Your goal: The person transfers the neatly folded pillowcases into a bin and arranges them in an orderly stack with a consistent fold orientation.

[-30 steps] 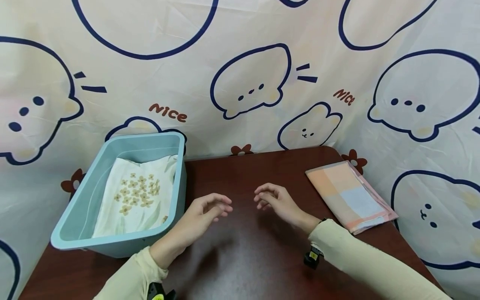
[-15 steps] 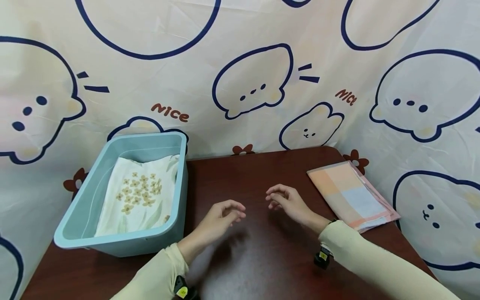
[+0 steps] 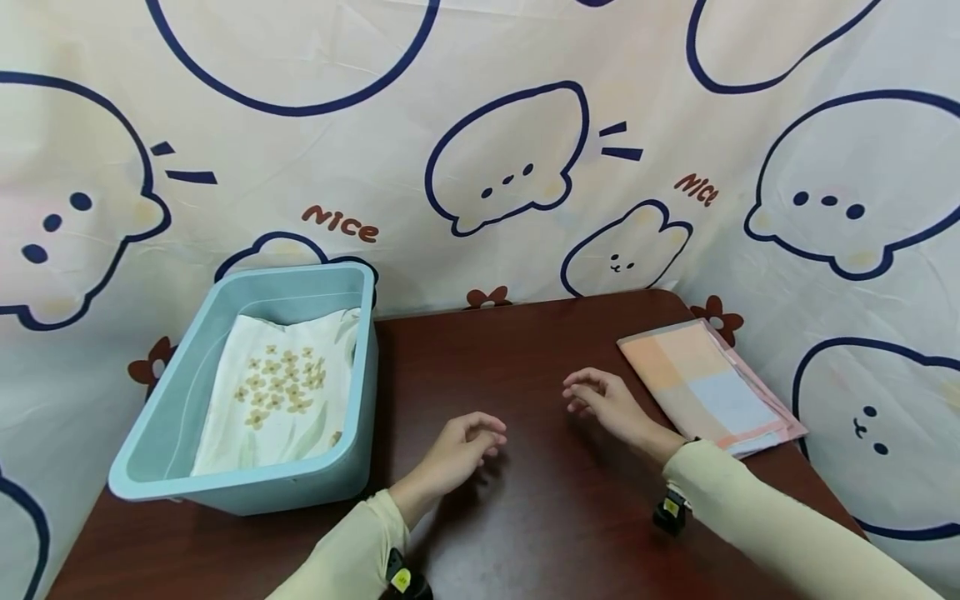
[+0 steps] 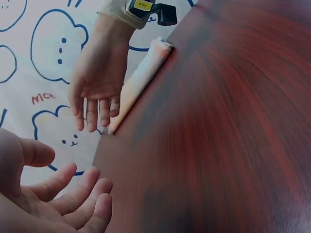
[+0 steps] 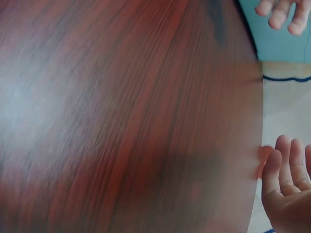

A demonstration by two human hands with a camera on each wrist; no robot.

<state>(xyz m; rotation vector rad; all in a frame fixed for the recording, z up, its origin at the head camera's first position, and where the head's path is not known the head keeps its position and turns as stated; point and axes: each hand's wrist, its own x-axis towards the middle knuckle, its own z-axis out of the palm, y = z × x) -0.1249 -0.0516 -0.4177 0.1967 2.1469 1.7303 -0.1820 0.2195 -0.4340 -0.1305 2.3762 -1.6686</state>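
My left hand (image 3: 459,454) hovers over the middle of the table, right of the blue tub, its fingers loosely bent with nothing in them. Further right, my right hand (image 3: 611,408) is also bare, held above the table just left of a folded checked cloth (image 3: 705,379) in peach, white and pink. In the left wrist view both palms show, the left hand (image 4: 63,199) nearer the camera and the right hand (image 4: 99,77) beyond it. A white cloth with a tan flower print (image 3: 277,392) lies inside the tub.
The light-blue tub (image 3: 360,392) stands on the left of the dark red-brown table (image 3: 480,350). A white curtain with blue cartoon outlines (image 3: 495,158) hangs behind the table and along its right side. Each sleeve carries a small black wrist device (image 3: 670,510).
Both hands have moved to the right, the left one away from the tub and slightly nearer the person, the right one closer to the checked cloth. Tub and cloths have stayed put.
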